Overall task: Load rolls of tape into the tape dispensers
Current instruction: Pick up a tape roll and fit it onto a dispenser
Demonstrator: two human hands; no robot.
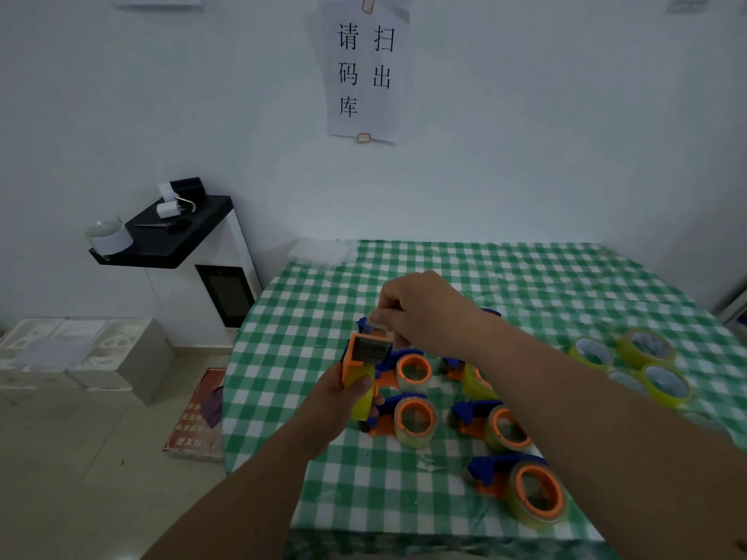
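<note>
My left hand grips an orange tape dispenser with a yellowish tape roll in it, held above the table's left side. My right hand pinches the clear tape end at the dispenser's top. Several blue and orange dispensers holding rolls lie on the green checked tablecloth: one just behind the held one, one in front, one to the right and one nearest me. Loose yellowish tape rolls lie at the right.
A white cabinet with a black shelf and a dark screen stands left of the table. White foam boxes sit on the floor at left. A paper sign hangs on the wall. A poster leans by the table.
</note>
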